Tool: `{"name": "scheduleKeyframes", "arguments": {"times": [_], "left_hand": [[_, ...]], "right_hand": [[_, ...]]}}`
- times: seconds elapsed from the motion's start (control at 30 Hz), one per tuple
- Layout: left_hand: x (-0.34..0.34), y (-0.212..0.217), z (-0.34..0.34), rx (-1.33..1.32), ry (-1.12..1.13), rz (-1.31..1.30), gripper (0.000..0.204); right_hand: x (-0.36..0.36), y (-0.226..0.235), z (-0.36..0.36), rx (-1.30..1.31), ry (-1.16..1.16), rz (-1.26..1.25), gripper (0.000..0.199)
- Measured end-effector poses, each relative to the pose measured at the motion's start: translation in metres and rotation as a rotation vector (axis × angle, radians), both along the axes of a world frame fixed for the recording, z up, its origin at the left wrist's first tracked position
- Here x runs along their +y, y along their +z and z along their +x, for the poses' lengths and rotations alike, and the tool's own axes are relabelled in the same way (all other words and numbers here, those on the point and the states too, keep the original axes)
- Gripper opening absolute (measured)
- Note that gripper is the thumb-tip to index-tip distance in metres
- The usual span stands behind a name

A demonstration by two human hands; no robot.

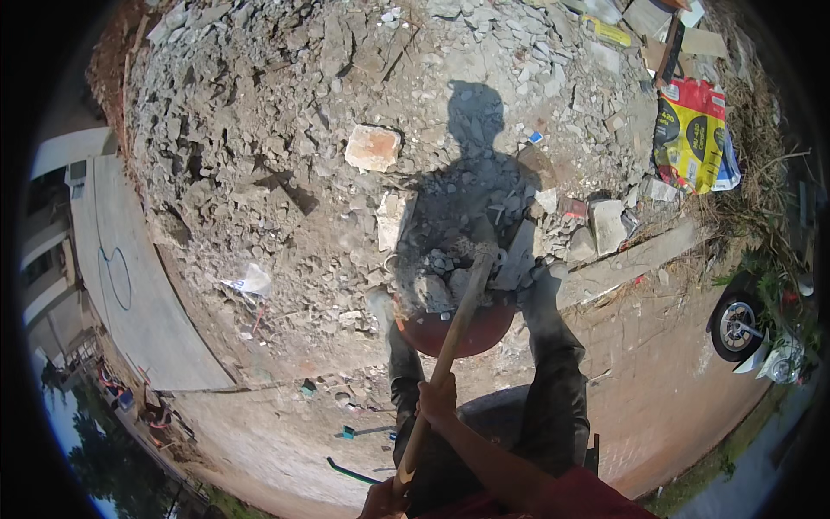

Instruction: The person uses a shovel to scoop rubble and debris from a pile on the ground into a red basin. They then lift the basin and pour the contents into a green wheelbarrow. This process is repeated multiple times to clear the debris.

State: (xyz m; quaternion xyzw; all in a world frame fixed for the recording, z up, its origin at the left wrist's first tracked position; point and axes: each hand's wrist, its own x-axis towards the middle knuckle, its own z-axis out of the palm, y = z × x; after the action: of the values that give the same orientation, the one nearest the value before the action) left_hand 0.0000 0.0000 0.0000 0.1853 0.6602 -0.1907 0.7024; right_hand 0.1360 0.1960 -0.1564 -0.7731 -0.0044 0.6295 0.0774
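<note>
Wooden handle: a long, pale shaft point(445, 359) slanting from the lower edge up to the rubble between the person's feet; its dust-coated far end lies at the basin's upper side, and I cannot tell the kind of tool head there.
Right hand: a fist point(437, 401) closed around the shaft partway along, the bare forearm reaching in from a dark red sleeve point(588, 496).
Left hand: fingers wrapped about the shaft near its butt end point(382, 502), partly cut off by the lower edge.
Basin: a shallow, rounded red vessel point(458, 337) on the ground between the feet, bearing grey chunks point(431, 292); the shaft crosses over its near rim.
Legs: dark trousers point(553, 363), one on either side of the basin, with dusty footwear.
Rubble heap: broken grey masonry point(259, 112) spread before the person, whose shadow point(475, 156) falls across it.
Block: an orange-and-white masonry piece point(373, 148) lying on the heap, beyond the basin and to the left.
Right margin: a yellow, red and black sack point(692, 138); nearer, a black-tyred wheel point(737, 327).
Left margin: a pale concrete strip point(147, 303) with a thin blue hose point(124, 281).
</note>
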Motion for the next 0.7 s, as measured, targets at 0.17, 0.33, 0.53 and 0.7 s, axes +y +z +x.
{"name": "scheduleKeyframes", "arguments": {"times": [0.17, 0.33, 0.53, 0.7], "left_hand": [[0.11, -0.024, 0.022, -0.096, -0.077, 0.243, 0.042], [0.263, -0.134, 0.116, -0.147, -0.092, 0.602, 0.025], [0.343, -0.215, 0.225, -0.208, -0.009, 0.712, 0.023], [0.241, -0.195, 0.158, -0.159, -0.191, 0.272, 0.031]], "right_hand": [[0.058, -0.003, 0.052, -0.015, -0.243, 0.205, 0.028], [0.229, -0.072, 0.156, -0.093, -0.264, 0.493, 0.027], [0.332, -0.161, 0.289, -0.294, 0.071, 0.429, 0.026], [0.167, -0.214, 0.212, -0.373, 0.093, 0.089, 0.026]]}}
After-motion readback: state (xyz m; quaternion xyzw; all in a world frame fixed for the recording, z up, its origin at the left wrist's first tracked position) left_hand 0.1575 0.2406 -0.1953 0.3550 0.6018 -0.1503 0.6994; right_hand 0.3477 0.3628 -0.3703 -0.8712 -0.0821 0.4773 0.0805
